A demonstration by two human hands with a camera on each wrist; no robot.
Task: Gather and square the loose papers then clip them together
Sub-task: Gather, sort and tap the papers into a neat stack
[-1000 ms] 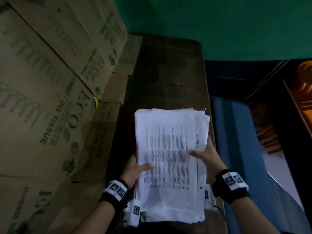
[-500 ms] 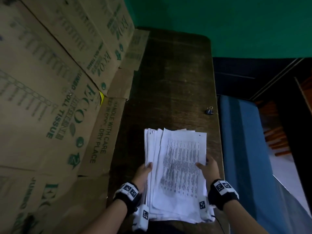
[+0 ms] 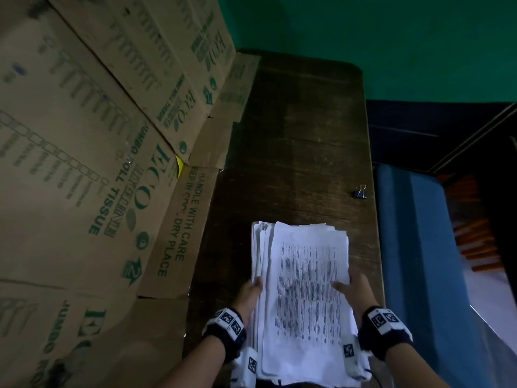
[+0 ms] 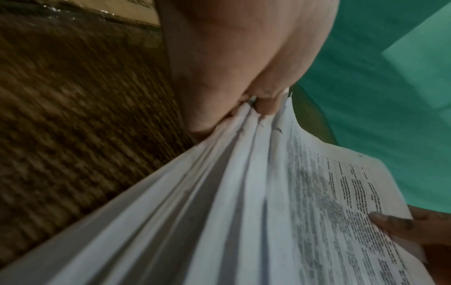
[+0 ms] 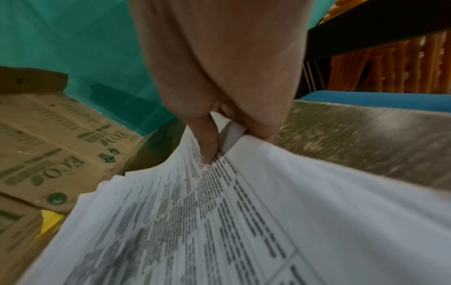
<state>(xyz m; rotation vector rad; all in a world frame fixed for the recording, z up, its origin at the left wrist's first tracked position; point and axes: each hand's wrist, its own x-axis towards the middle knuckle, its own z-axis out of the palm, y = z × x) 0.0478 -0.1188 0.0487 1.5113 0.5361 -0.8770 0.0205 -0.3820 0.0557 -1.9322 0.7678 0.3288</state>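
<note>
White papers (image 3: 305, 298) with dark print rows, dark brown table (image 3: 302, 141), tan boxes (image 3: 84, 163) with green lettering, green wall (image 3: 391, 37).

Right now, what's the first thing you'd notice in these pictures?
The big white stack of papers, printed on top, held near the table's close end: left hand grips one side, right hand the other. Printed cardboard boxes loom along the left. A small black binder clip lies alone by the table's right edge.
</note>
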